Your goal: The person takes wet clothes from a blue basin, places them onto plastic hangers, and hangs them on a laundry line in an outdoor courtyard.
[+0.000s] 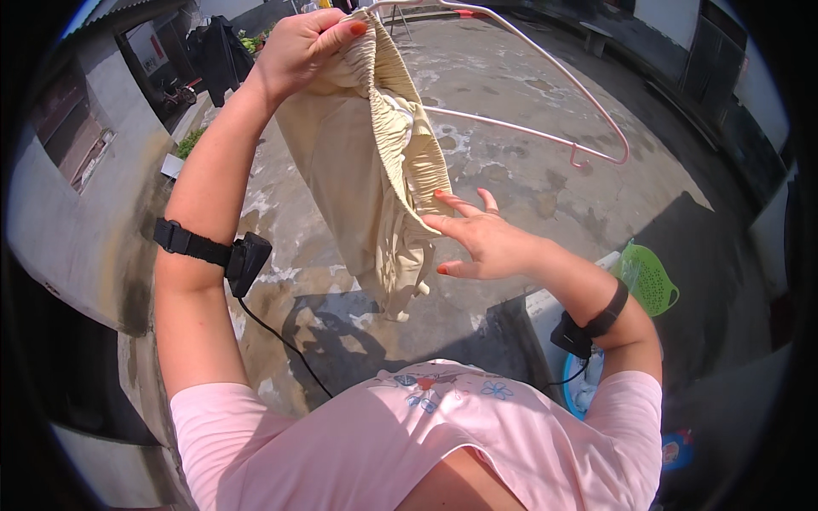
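Beige trousers or shorts with a gathered elastic waistband [383, 134] hang in front of me, the waist opening turned to the right. My left hand [307, 54] is raised and pinches the upper end of the waistband. A pale pink clothes hanger [543, 51] passes beside that hand; part of it runs inside the waist opening, and its right end with a small hook sticks out free. At the lower end of the waistband is my right hand [479, 233], fingers spread, fingertips at the fabric edge. Whether they grip it is unclear.
Sunlit, patchy concrete [511, 191] forms the yard floor. To my right are a green perforated basket [652, 281] and a blue basin [575, 383] holding pale cloth. A dark garment [220, 54] hangs at the back left. A wall [121, 211] stands on the left.
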Motion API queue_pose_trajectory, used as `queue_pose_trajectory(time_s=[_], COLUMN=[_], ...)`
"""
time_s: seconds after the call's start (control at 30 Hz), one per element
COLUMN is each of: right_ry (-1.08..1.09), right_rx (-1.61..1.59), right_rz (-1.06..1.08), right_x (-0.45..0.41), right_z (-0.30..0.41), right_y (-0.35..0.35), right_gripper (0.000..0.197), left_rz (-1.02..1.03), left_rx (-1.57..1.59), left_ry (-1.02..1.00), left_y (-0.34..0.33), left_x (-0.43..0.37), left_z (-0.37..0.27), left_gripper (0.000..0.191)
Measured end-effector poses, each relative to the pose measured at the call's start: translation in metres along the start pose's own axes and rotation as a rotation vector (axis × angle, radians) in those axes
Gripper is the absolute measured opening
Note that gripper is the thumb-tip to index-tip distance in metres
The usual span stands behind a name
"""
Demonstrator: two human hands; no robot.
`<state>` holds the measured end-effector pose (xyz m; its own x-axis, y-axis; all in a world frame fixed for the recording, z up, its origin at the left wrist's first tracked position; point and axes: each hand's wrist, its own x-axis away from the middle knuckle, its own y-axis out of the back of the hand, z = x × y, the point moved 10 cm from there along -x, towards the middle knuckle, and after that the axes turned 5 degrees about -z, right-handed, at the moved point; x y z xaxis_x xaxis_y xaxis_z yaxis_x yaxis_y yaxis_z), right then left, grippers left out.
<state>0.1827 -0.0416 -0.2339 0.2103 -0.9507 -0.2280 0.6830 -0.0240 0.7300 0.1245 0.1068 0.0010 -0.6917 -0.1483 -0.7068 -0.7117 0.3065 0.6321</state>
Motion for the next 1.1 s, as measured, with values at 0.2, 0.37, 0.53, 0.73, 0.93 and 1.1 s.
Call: queue_pose_trajectory(time_s=[0.2, 0.37, 0.53, 0.73, 0.93, 1.1], right_ry=[-0.202, 0.051, -0.049, 0.157, 0.549, 0.323], right_rx=[0.640, 0.613, 0.706, 0.874, 0.842, 0.484], right_rz=[-0.315, -0.568, -0.482, -0.595, -0.707, -0.295], right_x=[-0.008, -0.011, -0.041, -0.073, -0.110, -0.150], right_z=[-0.013, 0.025, 0.037, 0.076, 0.150, 0.118], right_y=[0.070, 0.141, 0.160, 0.177, 0.161, 0.131], right_gripper=[0.031, 0.031, 0.044, 0.048, 0.049, 0.053], left_rz=[-0.016, 0.046, 0.021, 0.079, -0.083, -0.258], left_rx=[-0.266, -0.145, -0.123, -0.141, -0.169, 0.057], left_ry=[0.161, 0.363, 0.382, 0.473, 0.465, 0.316], left_y=[0.067, 0.082, 0.093, 0.113, 0.105, 0.118], left_x=[0.056, 0.112, 0.139, 0.174, 0.173, 0.174], left_z=[0.055, 0.086, 0.074, 0.077, 0.088, 0.093], left_gripper=[0.045, 0.039, 0.040, 0.047, 0.045, 0.047])
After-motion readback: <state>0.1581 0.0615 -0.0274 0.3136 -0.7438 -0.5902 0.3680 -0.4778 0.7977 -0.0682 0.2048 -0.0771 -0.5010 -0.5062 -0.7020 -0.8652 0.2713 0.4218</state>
